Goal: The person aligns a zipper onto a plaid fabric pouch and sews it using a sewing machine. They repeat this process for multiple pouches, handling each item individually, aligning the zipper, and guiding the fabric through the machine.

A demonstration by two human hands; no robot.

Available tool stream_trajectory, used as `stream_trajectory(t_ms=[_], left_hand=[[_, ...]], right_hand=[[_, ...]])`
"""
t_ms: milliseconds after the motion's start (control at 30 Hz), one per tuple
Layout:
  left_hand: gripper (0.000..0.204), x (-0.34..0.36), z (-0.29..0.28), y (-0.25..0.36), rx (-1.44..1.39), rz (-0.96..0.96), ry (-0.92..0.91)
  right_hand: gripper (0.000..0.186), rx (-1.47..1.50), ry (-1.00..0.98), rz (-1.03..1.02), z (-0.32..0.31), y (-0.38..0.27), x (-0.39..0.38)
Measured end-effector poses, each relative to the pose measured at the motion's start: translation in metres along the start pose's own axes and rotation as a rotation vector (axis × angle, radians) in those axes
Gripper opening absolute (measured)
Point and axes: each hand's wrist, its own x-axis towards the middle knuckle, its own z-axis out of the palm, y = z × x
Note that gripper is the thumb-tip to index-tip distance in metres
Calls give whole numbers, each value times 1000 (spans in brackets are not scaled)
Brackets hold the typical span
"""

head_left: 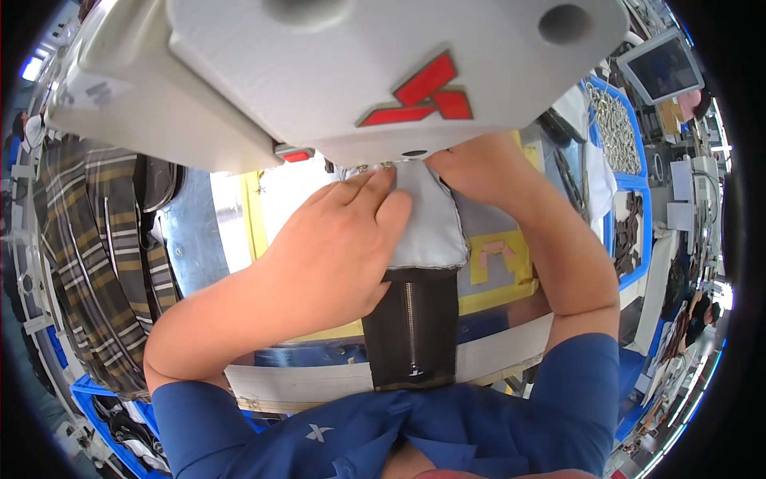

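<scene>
The pale sewing machine (311,88) with a red emblem fills the top of the view and hides its needle area. Beneath its head lies a silvery grey fabric piece (431,227), joined to or resting on a black strip (391,331) with a metal zipper (412,323) that reaches the table's near edge. My left hand (335,235) presses the grey fabric's left side, fingers extended toward the machine. My right hand (483,172) is at the fabric's far right edge, its fingertips hidden behind fabric and machine head.
Brown plaid pieces (100,263) with zippers hang at the left. Blue bins on the right hold metal chains (614,132) and dark parts (628,231). A monitor (662,68) stands at the upper right. Yellow tape (503,297) marks the work surface; another blue bin (88,391) sits low left.
</scene>
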Motion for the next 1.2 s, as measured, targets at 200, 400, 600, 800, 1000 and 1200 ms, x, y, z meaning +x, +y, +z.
stream_trajectory(t_ms=[200,400,600,800,1000,1200], left_hand=[[91,3,-2,1,103,27,-40],[88,3,-2,3,181,18,-80],[68,-3,-6,4,251,-1,-73],[61,-7,-2,3,336,33,-15],[60,-8,-2,3,351,39,-29],[59,-10,1,2,372,61,-7]], right_hand=[[30,-132,27,-96,5,5,2],[30,-72,78,-147,15,14,5],[17,-41,145,-212,25,1,10],[14,-57,138,-245,24,-10,9],[17,-28,57,-108,13,-11,3],[24,-37,107,-186,14,-13,6]])
